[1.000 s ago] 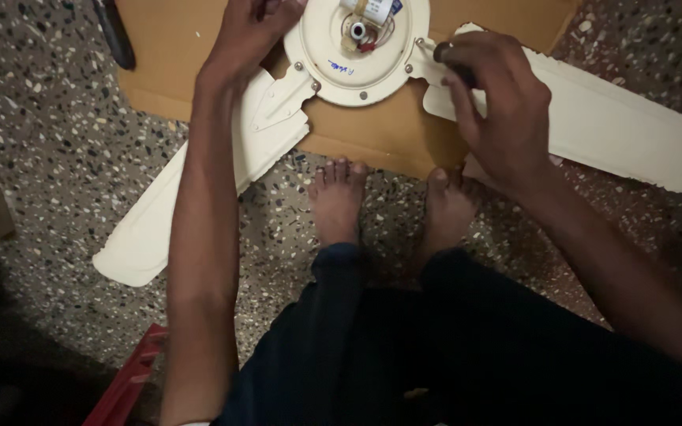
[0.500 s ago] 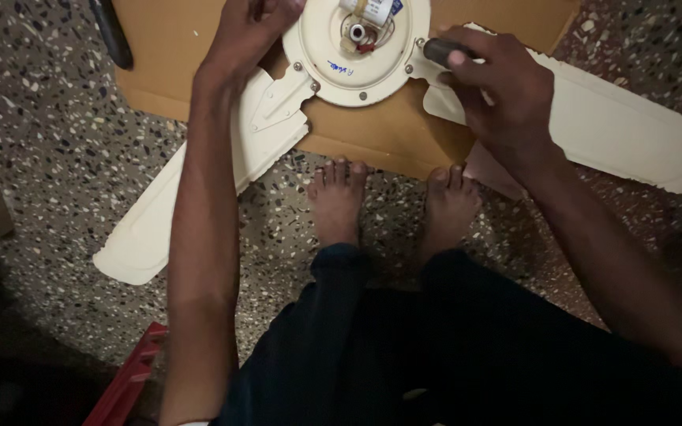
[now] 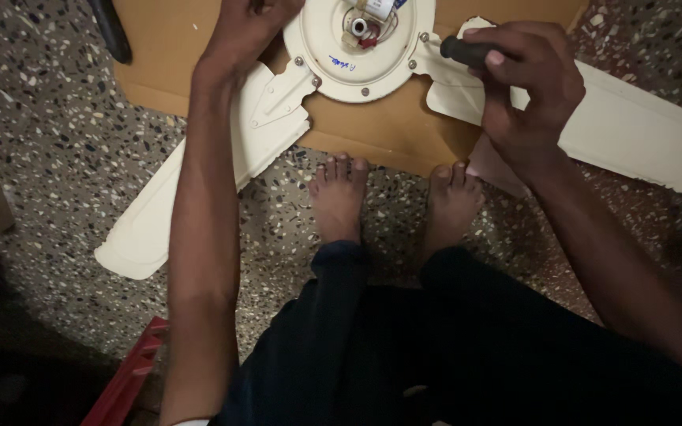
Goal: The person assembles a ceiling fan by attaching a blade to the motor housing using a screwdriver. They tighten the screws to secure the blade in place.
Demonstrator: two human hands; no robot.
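On a cardboard sheet [image 3: 372,138] laid over speckled terrazzo floor [image 3: 49,126] lies a cream ceiling fan, its round motor hub [image 3: 361,51] facing up with wiring and a small cylindrical part exposed at the centre. All positions below are given relative to that hub.

Right of the hub, the right hand [image 3: 526,87] is closed around a dark tool handle [image 3: 463,51] (most likely a screwdriver; the tip is hidden), fingers wrapped firm, the handle pointing toward the hub's right edge where a blade bracket meets it. Right blade [image 3: 633,130] runs outward from the hub beneath that hand, passing off the cardboard onto the floor.

Left of the hub, the left hand [image 3: 250,28] rests against the hub's rim at the upper edge of view. Its fingers are cut off by the frame, so whether they grip anything cannot be told. Left blade [image 3: 199,185] extends down and away from the hub, its bracket screwed at the rim, its far end on the floor.

Below the hub, two bare feet [image 3: 341,197] stand at the cardboard's near edge. Far left of the hub sits a dark object [image 3: 112,31] on the cardboard corner. A red item [image 3: 128,379] shows at bottom left, well apart from the hub.
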